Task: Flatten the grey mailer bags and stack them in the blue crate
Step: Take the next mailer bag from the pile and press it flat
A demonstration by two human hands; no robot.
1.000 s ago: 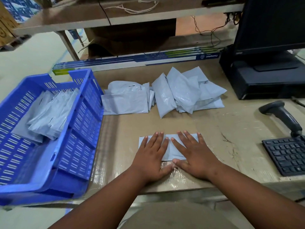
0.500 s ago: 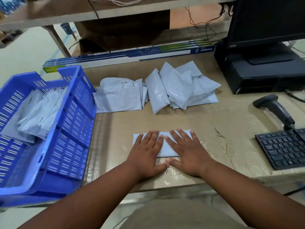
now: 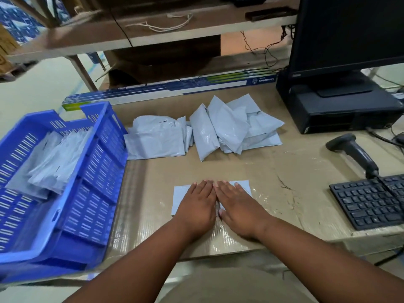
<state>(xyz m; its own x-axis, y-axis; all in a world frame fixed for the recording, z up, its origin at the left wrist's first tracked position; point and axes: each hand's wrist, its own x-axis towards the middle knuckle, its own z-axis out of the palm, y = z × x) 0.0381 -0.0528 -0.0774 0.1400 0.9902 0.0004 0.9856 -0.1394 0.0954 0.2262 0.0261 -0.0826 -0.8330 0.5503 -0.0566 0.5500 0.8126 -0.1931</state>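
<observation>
Left hand (image 3: 196, 204) and right hand (image 3: 237, 206) flat, fingers straight, side by side pressing grey mailer bag (image 3: 180, 197) on table (image 3: 284, 171). Blue crate (image 3: 102, 171) left holds stacked bags (image 3: 54, 162). Loose pile (image 3: 218, 130) behind.

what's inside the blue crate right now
Inside the blue crate lies a loose stack of grey mailer bags, leaning toward its far left end. The near part shows bare crate floor. What lies beneath the stack, and how many bags it holds, is covered.
</observation>
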